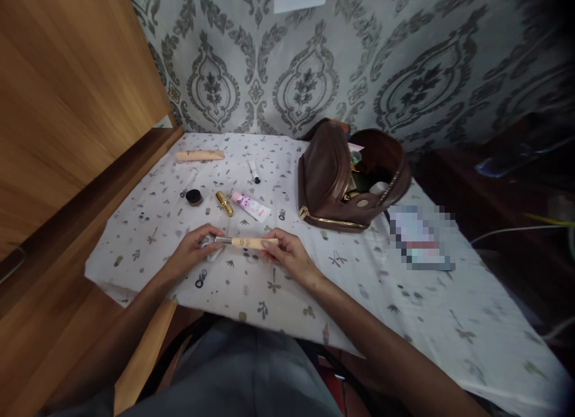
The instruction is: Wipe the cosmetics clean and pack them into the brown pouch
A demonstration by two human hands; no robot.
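Note:
Between my two hands lies a slim beige cosmetic tube with small print and a silver end, held level above the cloth near the front edge. My left hand is closed around the silver end, with something whitish showing under its fingers, too hidden to name. The fingers of my right hand pinch the beige end. Just beyond my hands are a gold lipstick, a white and purple squeeze tube and a small dark-lidded jar.
A brown leather bag stands unzipped at the back right, packed with items. Farther back lie a peach-coloured packet and a small white tube with a black cap. A pixelated item lies right. Wooden panels border the left.

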